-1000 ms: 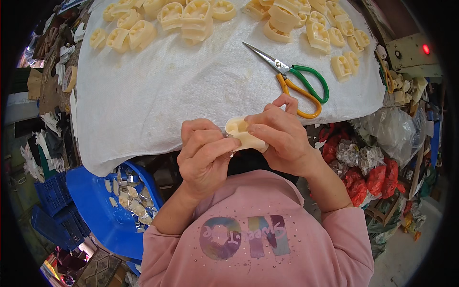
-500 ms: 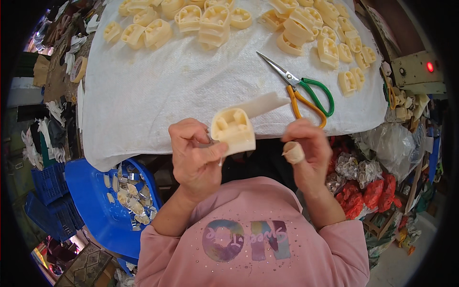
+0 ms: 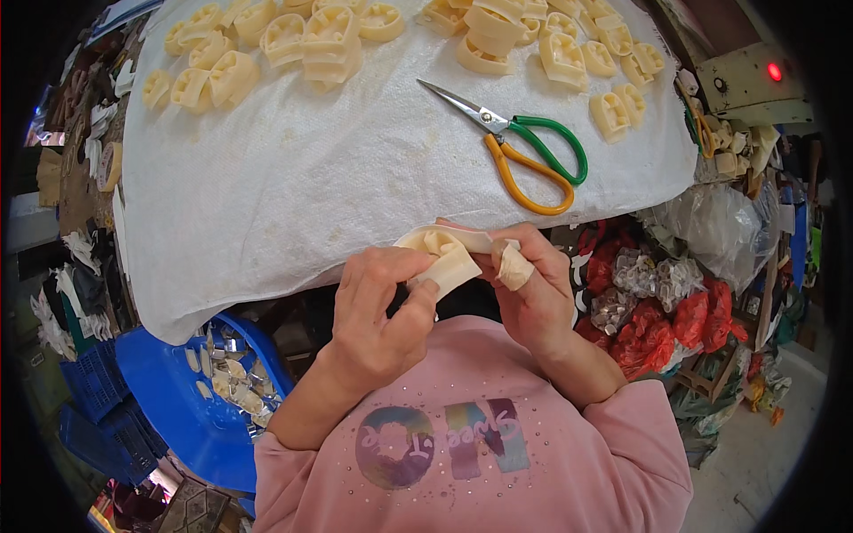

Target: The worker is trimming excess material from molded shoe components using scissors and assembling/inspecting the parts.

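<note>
Right grip (image 3: pixel 538 302) has come in to the strip (image 3: pixel 477 240); half a second ago it stood apart and the strip stuck out free. Left grip (image 3: pixel 375 304) has shifted its hold: its fingers now reach over the piece (image 3: pixel 458 271), which sits tilted between the two hands, just short of the surface (image 3: pixel 267 195).

Left grip is nearly closed, thumb and fingertips on the piece's near-left wall. Right grip is curled, its fingers behind the strip; its thumb, wearing a pale wrap (image 3: pixel 513 266), lies just below the strip's end. Whether that thumb pinches the strip, I cannot tell.

The step in hand looks like working the strip along the piece's side. By my reading, the next move calls for a steady left grip and light, even right-hand tension, so that the strip stays level with the rim and does not buckle.

Just beyond the right grip lie scissors (image 3: pixel 490 120), handles toward it. Farther out, past both grips, other pieces (image 3: pixel 331 53) are grouped. Below and left of the left grip, a blue basin (image 3: pixel 169 400) holds scraps (image 3: pixel 233 369).
</note>
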The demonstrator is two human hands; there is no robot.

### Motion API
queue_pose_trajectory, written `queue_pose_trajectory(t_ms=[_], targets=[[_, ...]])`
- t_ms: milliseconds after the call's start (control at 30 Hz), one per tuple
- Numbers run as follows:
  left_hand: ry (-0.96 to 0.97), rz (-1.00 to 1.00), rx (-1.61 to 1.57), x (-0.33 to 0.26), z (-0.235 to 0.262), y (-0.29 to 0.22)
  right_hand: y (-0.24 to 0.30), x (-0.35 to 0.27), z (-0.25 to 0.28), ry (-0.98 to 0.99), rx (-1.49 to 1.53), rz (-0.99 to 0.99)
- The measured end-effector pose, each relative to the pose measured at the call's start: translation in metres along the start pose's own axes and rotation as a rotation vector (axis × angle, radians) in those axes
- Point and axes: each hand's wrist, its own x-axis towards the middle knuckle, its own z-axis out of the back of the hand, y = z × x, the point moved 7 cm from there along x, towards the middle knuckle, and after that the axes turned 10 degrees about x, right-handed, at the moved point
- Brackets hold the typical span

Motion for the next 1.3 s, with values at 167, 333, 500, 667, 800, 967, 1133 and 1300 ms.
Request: queue_pose_trajectory(t_ms=[167, 333, 500, 667, 800, 967, 1133, 1300], targets=[[0.105, -0.020, 0.080, 0.009, -0.006, -0.005, 0.005, 0.000, -0.007, 0.111, -0.396, 0.128], [0.162, -0.037, 0.189, 0.011, -0.004, -0.009, 0.013, 0.007, -0.020, 0.218, -0.741, 0.057], [0.108, 0.002, 0.130, 0.007, -0.009, 0.007, 0.009, 0.012, -0.019, 0.287, -0.790, 0.169], [-0.017, 0.237, -0.181, -0.007, -0.001, 0.026, -0.002, 0.028, 0.003, 0.200, -0.176, -0.296], [0.028, 0.269, -0.389, -0.014, -0.010, 0.025, -0.013, 0.034, 0.002, 0.285, -0.116, -0.507], [0.062, 0.095, -0.313, -0.008, -0.011, 0.015, -0.010, 0.037, -0.001, 0.321, -0.171, -0.572], [0.060, 0.056, -0.240, -0.006, -0.016, 0.018, -0.012, 0.046, -0.002, 0.415, -0.334, -0.401], [0.014, 0.108, -0.191, -0.007, -0.013, 0.023, -0.014, 0.047, -0.001, 0.356, -0.369, -0.370]])
